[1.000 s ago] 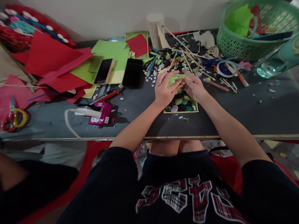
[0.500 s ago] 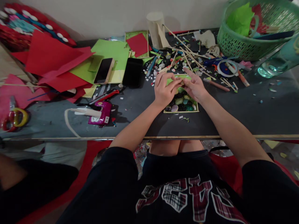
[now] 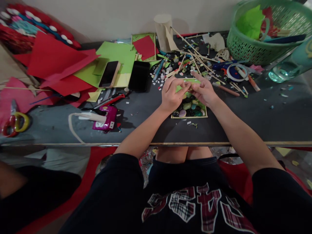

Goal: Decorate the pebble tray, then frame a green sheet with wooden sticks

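Observation:
My left hand (image 3: 172, 95) and my right hand (image 3: 203, 89) meet fingertip to fingertip above a small light-framed green panel (image 3: 204, 110). Each hand is closed in a pinch, and whatever sits between the fingertips is too small and covered to make out. The right index finger points up and away from the pinch. Smooth pebbles (image 3: 187, 106), dark, green and pale, cover the near part of the panel. The far part shows green, partly hidden by my fingers.
Thin sticks (image 3: 200, 58) and loose pebbles lie behind my hands. A green basket (image 3: 251, 48), a glass (image 3: 278, 73) and a tape roll (image 3: 237, 71) stand right. To the left are two phones (image 3: 138, 76), a purple power socket (image 3: 107, 120), coloured paper (image 3: 56, 61) and scissors (image 3: 20, 122).
The fingertips have shifted very slightly, and the left fingers point a little more toward the right hand. The panel and pebbles stay in place.

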### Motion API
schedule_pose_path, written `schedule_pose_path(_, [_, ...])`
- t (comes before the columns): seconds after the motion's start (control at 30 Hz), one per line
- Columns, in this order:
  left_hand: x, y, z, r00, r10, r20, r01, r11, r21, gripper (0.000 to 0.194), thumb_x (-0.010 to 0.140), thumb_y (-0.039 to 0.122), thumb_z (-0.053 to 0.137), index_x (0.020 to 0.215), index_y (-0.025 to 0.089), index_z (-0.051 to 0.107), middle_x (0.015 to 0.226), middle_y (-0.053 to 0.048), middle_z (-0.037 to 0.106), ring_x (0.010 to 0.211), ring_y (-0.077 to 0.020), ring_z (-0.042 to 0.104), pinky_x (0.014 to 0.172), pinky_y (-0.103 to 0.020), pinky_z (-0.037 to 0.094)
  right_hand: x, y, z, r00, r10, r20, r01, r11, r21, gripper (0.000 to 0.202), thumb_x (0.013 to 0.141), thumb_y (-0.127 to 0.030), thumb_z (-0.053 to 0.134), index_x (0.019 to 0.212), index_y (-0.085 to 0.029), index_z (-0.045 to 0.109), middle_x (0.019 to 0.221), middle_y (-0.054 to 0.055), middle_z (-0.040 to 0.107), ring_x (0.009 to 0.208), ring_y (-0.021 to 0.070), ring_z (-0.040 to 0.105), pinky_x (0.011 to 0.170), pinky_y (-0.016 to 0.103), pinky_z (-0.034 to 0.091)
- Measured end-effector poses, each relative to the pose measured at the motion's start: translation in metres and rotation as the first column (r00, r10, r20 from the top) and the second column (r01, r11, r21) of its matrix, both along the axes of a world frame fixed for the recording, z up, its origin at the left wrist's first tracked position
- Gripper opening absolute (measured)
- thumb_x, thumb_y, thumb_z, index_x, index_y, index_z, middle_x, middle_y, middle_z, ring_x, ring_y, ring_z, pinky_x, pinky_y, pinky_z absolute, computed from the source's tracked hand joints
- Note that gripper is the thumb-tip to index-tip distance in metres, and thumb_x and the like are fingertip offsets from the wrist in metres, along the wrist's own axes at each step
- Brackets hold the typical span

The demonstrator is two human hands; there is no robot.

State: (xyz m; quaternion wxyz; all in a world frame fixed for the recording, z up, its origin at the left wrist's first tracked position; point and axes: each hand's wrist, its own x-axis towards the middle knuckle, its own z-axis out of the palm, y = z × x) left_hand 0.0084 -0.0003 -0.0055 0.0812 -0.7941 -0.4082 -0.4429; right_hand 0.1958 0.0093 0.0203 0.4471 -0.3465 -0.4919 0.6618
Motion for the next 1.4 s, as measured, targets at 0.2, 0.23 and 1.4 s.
schedule_pose_path(0.2, [-0.002,-0.001,0.001,1.0,-0.025,0.017,0.026,0.995,-0.099,0.039,0.104,0.054,0.042,0.114,0.028,0.068,0.101,-0.009,0.065,0.115,-0.0267,0.064,0.11,-0.052,0.048,0.002,0.003,-0.005,1.0,0.007,-0.011,-0.007,1.0,0.03,0.125,0.064,-0.056,0.092,0.164,-0.024,0.025,0.125,0.009,0.076,0.122,0.0273,0.07,0.108,0.047,0.057])
schedule_pose_path(0.23, [-0.003,-0.002,0.001,1.0,-0.021,0.015,0.022,0.994,-0.109,0.039,0.104,0.055,0.043,0.115,0.028,0.069,0.104,-0.01,0.066,0.117,-0.0274,0.063,0.111,-0.053,0.047,0.002,0.004,-0.005,1.0,0.011,-0.01,-0.011,1.0,0.029,0.126,0.064,-0.056,0.093,0.165,-0.024,0.024,0.123,0.009,0.077,0.123,0.0272,0.07,0.107,0.046,0.057])
schedule_pose_path(1.4, [-0.008,0.005,0.015,0.997,-0.026,-0.073,0.017,0.993,-0.119,0.047,0.105,0.058,0.037,0.1,0.024,0.07,0.112,-0.011,0.069,0.116,-0.0277,0.063,0.106,-0.05,0.05,0.004,0.006,0.0,0.99,-0.004,0.141,-0.005,0.998,0.063,0.127,0.067,-0.037,0.092,0.167,-0.018,0.016,0.134,0.017,0.071,0.127,0.0326,0.066,0.101,0.048,0.061])
